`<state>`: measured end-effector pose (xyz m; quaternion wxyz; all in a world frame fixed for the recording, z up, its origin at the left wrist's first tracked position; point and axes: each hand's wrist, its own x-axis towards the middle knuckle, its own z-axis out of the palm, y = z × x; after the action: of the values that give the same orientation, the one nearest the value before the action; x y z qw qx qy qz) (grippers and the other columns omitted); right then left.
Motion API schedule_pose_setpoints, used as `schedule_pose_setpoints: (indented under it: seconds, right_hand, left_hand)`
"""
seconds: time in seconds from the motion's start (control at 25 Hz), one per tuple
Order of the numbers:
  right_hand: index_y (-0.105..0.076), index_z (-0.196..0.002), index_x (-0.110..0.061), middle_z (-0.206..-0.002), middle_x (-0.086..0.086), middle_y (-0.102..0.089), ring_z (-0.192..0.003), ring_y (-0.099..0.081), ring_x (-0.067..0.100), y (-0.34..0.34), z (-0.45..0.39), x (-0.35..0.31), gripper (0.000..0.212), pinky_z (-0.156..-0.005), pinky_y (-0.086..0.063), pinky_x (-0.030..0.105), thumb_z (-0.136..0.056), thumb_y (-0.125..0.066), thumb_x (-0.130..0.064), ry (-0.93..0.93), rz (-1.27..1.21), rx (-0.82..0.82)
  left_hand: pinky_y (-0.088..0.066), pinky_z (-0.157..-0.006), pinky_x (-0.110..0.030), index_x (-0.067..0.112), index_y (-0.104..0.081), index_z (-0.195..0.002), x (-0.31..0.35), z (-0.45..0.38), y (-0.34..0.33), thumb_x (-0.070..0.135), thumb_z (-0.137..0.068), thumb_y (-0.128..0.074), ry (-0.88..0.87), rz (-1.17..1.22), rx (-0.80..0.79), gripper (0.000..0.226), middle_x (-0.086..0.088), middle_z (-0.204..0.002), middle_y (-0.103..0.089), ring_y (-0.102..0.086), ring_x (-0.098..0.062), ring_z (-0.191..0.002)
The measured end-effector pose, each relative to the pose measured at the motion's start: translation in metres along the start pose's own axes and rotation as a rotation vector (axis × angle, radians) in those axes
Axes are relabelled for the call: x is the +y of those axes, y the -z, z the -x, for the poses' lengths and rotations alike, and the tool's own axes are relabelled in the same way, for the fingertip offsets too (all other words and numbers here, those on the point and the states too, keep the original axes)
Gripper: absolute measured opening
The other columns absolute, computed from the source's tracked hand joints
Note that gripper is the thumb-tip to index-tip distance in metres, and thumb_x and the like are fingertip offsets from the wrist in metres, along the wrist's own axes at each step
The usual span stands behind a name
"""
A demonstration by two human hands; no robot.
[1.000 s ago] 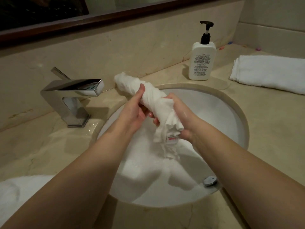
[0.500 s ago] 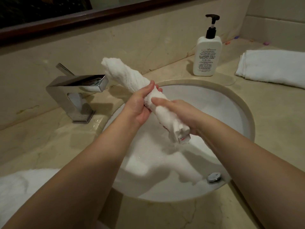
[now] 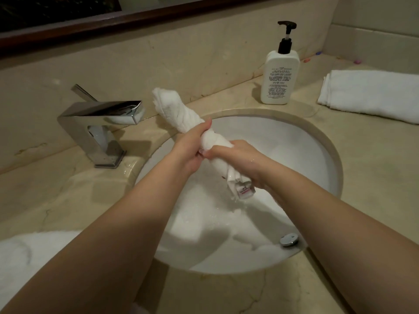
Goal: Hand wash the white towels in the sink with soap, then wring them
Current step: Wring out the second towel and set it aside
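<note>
Towel (image 3: 181,114) is twisted tighter than a moment ago, gripped by both left hand (image 3: 192,150) and right hand (image 3: 240,159) over the sink (image 3: 317,159); wringing is clearly well underway.

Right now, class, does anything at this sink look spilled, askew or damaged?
Nothing serious. Water beads on the counter beside the faucet, a small splash. The twisted towel is wrung over the basin by the left hand and right hand, so drips land inside.

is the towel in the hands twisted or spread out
Twisted: the towel is a tight spiralled roll over the sink, gripped by the left hand and right hand.
</note>
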<state>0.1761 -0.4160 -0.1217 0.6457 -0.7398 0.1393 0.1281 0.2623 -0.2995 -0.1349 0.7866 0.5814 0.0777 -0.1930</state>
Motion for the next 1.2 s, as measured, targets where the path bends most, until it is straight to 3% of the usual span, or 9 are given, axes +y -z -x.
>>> schedule_pose_setpoints:
  seconds: [0.12,0.28,0.36,0.44,0.56,0.72,0.92,1.04,1.2]
  right_hand:
    - [-0.062,-0.105,-0.003,-0.069,0.009,-0.060,-0.051,-0.055,0.016,0.003,-0.002,0.001,0.039,-0.049,-0.043,0.025,-0.083,-0.067,-0.036,-0.067,-0.333,-0.062]
    - [-0.055,-0.103,-0.006,-0.067,0.005,-0.053,-0.043,-0.051,0.011,0.012,-0.002,-0.003,0.042,-0.043,-0.042,0.018,-0.079,-0.059,-0.040,-0.171,-0.681,-0.325]
    - [-0.055,-0.098,-0.005,-0.064,0.005,-0.052,-0.039,-0.051,0.010,0.011,0.001,-0.004,0.044,-0.042,-0.040,0.017,-0.082,-0.051,-0.045,-0.215,-0.766,-0.499]
    - [-0.058,-0.100,-0.005,-0.063,0.007,-0.053,-0.038,-0.050,0.011,0.009,0.005,-0.006,0.043,-0.039,-0.043,0.016,-0.087,-0.048,-0.045,-0.239,-0.773,-0.559]
    - [-0.057,-0.110,-0.007,-0.065,0.010,-0.055,-0.040,-0.051,0.013,0.002,0.009,-0.011,0.045,-0.037,-0.044,0.017,-0.086,-0.056,-0.046,-0.216,-0.659,-0.444]
    - [-0.064,-0.118,-0.034,-0.069,0.006,-0.059,-0.047,-0.050,0.017,-0.010,-0.003,-0.005,0.049,-0.042,-0.042,0.024,-0.095,-0.042,-0.070,-0.015,-0.443,-0.108]
    - [-0.071,-0.113,-0.012,-0.076,0.009,-0.068,-0.069,-0.065,0.025,-0.019,-0.016,0.006,0.075,-0.073,-0.050,0.035,-0.096,-0.027,-0.071,0.088,0.005,0.209]
    - [-0.072,-0.100,-0.007,-0.081,0.011,-0.071,-0.076,-0.070,0.025,-0.022,-0.012,0.007,0.075,-0.073,-0.053,0.034,-0.101,-0.023,-0.063,0.181,0.112,0.273]
    - [-0.072,-0.103,-0.007,-0.088,0.011,-0.072,-0.079,-0.068,0.020,-0.023,-0.012,0.009,0.071,-0.065,-0.047,0.029,-0.104,-0.023,-0.058,0.184,0.207,0.287]
  left_hand:
    - [-0.049,-0.083,-0.036,0.006,-0.055,-0.095,0.004,0.008,0.000,0.020,-0.098,-0.040,-0.023,0.169,-0.181,0.022,-0.008,-0.076,-0.062,-0.061,-0.022,-0.079]
    - [-0.048,-0.109,-0.040,0.002,-0.061,-0.116,0.001,0.010,-0.002,0.038,-0.090,-0.066,-0.114,0.147,-0.261,0.044,-0.010,-0.102,-0.073,-0.069,-0.022,-0.104]
    - [-0.053,-0.104,-0.045,0.006,-0.063,-0.118,-0.001,0.006,0.000,0.053,-0.065,-0.086,-0.120,0.183,-0.293,0.075,-0.011,-0.105,-0.071,-0.069,-0.026,-0.105]
    - [-0.060,-0.081,-0.039,0.007,-0.069,-0.101,0.000,0.008,0.002,0.054,-0.062,-0.088,-0.055,0.231,-0.383,0.064,-0.012,-0.096,-0.068,-0.067,-0.026,-0.092]
    - [-0.051,-0.088,-0.034,0.008,-0.077,-0.075,0.002,0.015,0.000,0.036,-0.085,-0.068,0.039,0.280,-0.354,0.030,-0.007,-0.090,-0.074,-0.060,-0.018,-0.093]
    - [-0.059,-0.070,-0.030,0.006,-0.062,-0.088,0.009,0.017,-0.007,0.023,-0.093,-0.070,0.019,0.192,-0.186,0.019,-0.002,-0.068,-0.063,-0.065,-0.015,-0.065]
    - [-0.056,-0.065,-0.030,0.008,-0.061,-0.080,0.006,0.015,-0.018,0.016,-0.094,-0.070,0.020,0.176,0.004,0.018,0.002,-0.058,-0.058,-0.061,-0.012,-0.058]
    - [-0.052,-0.051,-0.025,0.009,-0.057,-0.072,0.005,0.016,-0.021,0.011,-0.095,-0.066,0.036,0.189,0.096,0.025,0.002,-0.051,-0.054,-0.056,-0.011,-0.047]
    - [-0.050,-0.044,-0.022,0.009,-0.054,-0.070,-0.002,0.012,-0.020,0.007,-0.094,-0.064,0.067,0.209,0.187,0.025,-0.002,-0.060,-0.052,-0.055,-0.014,-0.046]
